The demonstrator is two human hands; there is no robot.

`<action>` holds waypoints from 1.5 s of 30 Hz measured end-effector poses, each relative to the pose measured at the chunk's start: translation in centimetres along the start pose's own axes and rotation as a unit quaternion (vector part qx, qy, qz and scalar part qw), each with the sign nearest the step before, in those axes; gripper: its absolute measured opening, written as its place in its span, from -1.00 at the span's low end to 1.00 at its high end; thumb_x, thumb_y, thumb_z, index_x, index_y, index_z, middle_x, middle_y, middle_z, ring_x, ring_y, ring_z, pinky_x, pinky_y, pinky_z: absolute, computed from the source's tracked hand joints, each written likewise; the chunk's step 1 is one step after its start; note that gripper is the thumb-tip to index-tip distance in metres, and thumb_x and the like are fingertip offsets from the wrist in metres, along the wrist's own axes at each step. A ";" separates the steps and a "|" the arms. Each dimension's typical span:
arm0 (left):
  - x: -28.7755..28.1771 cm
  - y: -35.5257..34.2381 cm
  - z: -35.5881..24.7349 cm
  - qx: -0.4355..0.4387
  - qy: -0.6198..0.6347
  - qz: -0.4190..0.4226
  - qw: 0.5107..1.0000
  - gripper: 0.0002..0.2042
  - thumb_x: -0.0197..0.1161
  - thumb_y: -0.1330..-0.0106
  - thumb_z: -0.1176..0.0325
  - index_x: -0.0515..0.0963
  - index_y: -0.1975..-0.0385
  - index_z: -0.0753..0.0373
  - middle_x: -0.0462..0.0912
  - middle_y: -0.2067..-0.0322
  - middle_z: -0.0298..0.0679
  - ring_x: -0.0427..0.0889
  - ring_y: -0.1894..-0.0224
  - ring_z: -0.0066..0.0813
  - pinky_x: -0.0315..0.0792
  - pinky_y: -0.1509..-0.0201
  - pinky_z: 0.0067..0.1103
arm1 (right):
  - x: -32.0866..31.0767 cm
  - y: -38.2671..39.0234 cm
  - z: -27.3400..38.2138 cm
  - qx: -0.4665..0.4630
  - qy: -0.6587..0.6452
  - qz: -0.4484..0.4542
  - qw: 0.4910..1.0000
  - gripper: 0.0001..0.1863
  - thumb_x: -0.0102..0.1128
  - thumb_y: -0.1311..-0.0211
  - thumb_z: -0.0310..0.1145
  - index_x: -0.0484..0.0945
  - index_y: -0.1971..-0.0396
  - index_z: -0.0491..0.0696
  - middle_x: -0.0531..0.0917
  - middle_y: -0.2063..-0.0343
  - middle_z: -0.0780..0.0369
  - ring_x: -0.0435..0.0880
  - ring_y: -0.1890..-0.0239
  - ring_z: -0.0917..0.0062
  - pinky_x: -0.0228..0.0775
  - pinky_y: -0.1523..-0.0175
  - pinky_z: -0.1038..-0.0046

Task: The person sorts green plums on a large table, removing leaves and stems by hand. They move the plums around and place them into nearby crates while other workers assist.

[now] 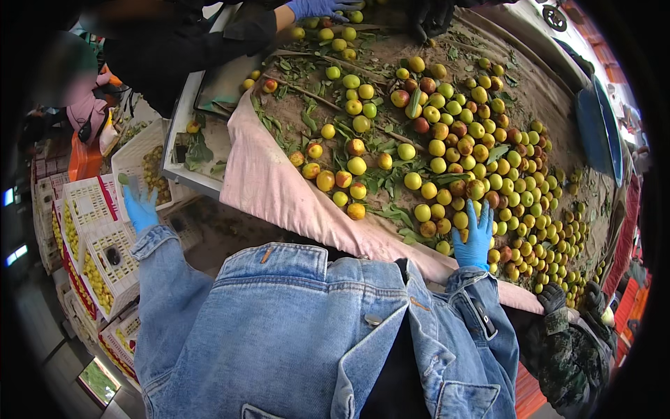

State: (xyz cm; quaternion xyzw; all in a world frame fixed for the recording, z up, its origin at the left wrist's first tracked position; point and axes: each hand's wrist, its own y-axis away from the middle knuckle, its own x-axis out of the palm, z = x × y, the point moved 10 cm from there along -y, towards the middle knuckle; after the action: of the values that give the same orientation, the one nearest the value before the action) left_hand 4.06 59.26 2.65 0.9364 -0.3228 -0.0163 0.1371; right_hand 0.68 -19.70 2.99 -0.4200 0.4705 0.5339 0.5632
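Note:
My left hand [142,209], in a blue glove, reaches out at the left beside a white plastic crate [125,159] with small round fruits in it. Its fingers are spread, and a small green thing [123,179], a fruit or a leaf, shows just beyond the fingertips. In a matching glove, my right hand [474,239] lies over the near side of a wide heap of yellow-green and reddish fruits [502,164], which look like jujubes. Its fingers are stretched out. One yellowish fruit [460,220] sits against them; I see none gripped.
Leaves and twigs are mixed among the fruits on a brown cloth [283,66] with a pink edge [262,167]. Stacked crates [94,202] stand at the left. A co-worker's purple-gloved hand [317,8] is at the far side; dark-gloved hands [553,297] are at the right, near a blue basin [600,129].

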 end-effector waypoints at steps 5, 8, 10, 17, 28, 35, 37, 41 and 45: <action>23.7 13.9 6.8 0.121 -0.195 0.376 0.898 -0.55 0.10 -0.30 0.38 0.26 -0.20 0.15 0.20 -0.23 -0.23 0.18 -0.27 -0.44 0.16 -0.28 -0.45 | 4.0 -0.7 -0.3 0.074 0.109 0.195 0.972 -0.11 0.17 0.00 0.17 -0.02 -0.32 0.30 -0.14 -0.34 0.04 -0.24 -0.38 0.01 -0.37 -0.23 -0.31; 34.1 26.9 11.4 0.243 -0.316 0.581 0.710 -0.43 0.23 -0.18 0.38 0.25 -0.23 0.04 -0.01 -0.33 -0.18 0.06 -0.33 -0.16 0.04 -0.35 -0.39 | 4.1 -1.2 -1.4 0.054 0.110 0.172 0.977 -0.16 0.15 -0.06 0.09 -0.02 -0.32 0.27 -0.13 -0.35 0.09 -0.21 -0.38 0.08 -0.30 -0.24 -0.27; 37.1 33.0 15.3 0.379 -0.474 0.624 0.491 -0.28 0.25 -0.12 0.11 0.08 -0.31 -0.13 -0.12 -0.36 -0.18 -0.13 -0.39 -0.12 -0.19 -0.37 -0.09 | 3.5 -1.1 -3.3 0.065 0.100 0.128 0.985 -0.18 0.17 -0.07 -0.02 -0.01 -0.32 0.26 -0.09 -0.35 0.11 -0.16 -0.38 0.09 -0.23 -0.25 -0.22; 39.8 30.4 20.1 0.473 -0.594 0.538 0.366 -0.31 0.02 -0.23 -0.08 -0.08 -0.35 -0.19 -0.21 -0.38 -0.30 -0.20 -0.41 -0.23 -0.32 -0.31 0.08 | 0.1 1.8 -7.3 0.151 0.133 0.092 0.975 -0.15 0.25 -0.02 -0.21 0.02 -0.32 0.18 0.23 -0.20 0.07 0.23 -0.19 0.06 0.20 -0.20 0.23; 35.6 30.2 15.3 0.331 -0.468 0.618 0.538 -0.51 0.17 -0.19 0.11 0.35 -0.15 0.01 0.25 -0.21 -0.20 0.23 -0.22 -0.17 0.07 -0.28 -0.26 | 3.9 1.7 -3.3 0.138 -0.189 0.100 0.967 -0.29 0.29 -0.01 -0.25 0.21 -0.22 0.14 0.41 0.01 0.05 0.48 0.01 0.14 0.37 -0.05 0.28; 33.5 38.0 18.5 0.392 -0.499 0.705 0.317 -0.66 0.22 -0.11 0.16 0.54 0.09 -0.01 0.23 -0.21 -0.30 0.12 -0.29 -0.12 0.00 -0.30 -0.11 | 3.2 3.6 -1.4 0.106 -0.091 0.254 0.957 -0.17 0.34 0.08 -0.32 0.14 -0.25 0.25 0.43 0.09 0.07 0.52 0.10 0.15 0.40 0.02 0.25; 34.3 35.9 19.0 0.395 -0.459 0.697 0.385 -0.70 0.20 -0.12 0.25 0.54 0.11 0.01 0.31 -0.15 -0.28 0.23 -0.22 -0.15 0.12 -0.24 -0.21 | 4.1 3.7 -1.7 0.130 -0.087 0.273 0.949 -0.15 0.35 0.11 -0.33 0.13 -0.25 0.22 0.42 0.09 0.05 0.52 0.11 0.12 0.41 0.03 0.24; 35.6 31.3 17.5 0.356 -0.464 0.646 0.491 -0.63 0.11 -0.16 0.43 0.46 -0.01 0.03 0.38 -0.10 -0.18 0.34 -0.13 -0.14 0.24 -0.19 -0.34 | 4.8 3.4 -0.7 0.095 -0.182 0.211 0.956 -0.15 0.35 0.10 -0.35 0.13 -0.25 0.19 0.42 0.03 0.06 0.50 0.06 0.11 0.41 0.01 0.25; 37.4 23.8 15.5 0.371 -0.462 0.494 0.637 -0.60 0.10 -0.22 0.38 0.40 -0.10 0.03 0.29 -0.17 -0.14 0.27 -0.19 -0.11 0.18 -0.27 -0.38 | 4.6 3.1 1.1 0.082 -0.252 0.217 0.939 -0.12 0.35 0.12 -0.42 0.13 -0.27 0.20 0.45 0.02 0.08 0.50 0.05 0.17 0.40 -0.01 0.31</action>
State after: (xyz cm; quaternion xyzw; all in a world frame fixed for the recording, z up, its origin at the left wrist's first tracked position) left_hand 17.56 14.71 -3.73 0.4802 -0.7370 -0.2553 -0.4014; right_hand -2.37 -17.44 -1.16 -0.1116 0.4347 0.6911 0.5665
